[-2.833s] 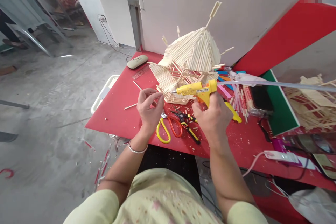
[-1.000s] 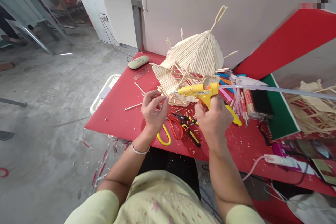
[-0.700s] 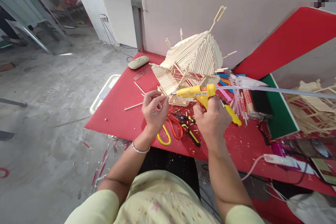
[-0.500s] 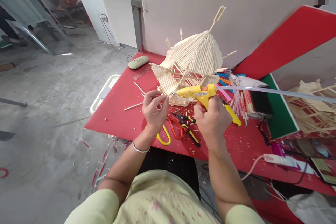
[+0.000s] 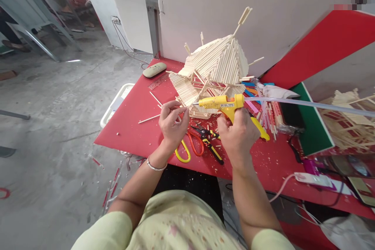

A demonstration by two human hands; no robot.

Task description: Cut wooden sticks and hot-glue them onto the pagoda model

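One yellow glue gun (image 5: 221, 103) is above the red desk (image 5: 125, 133), its handle clamped in the fingers of the right hand (image 5: 239, 133). Its tip is just beside the left hand (image 5: 173, 123), whose thumb and forefinger are together, on what I cannot tell. Behind stands a stick model (image 5: 218, 58); scissors (image 5: 188, 150) lie near the front edge.

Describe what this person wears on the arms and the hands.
The left hand and the right hand have no gloves. A thin, round, silver-coloured bracelet circles the left wrist; the right shows none. The pale yellow fabric sleeves are short.
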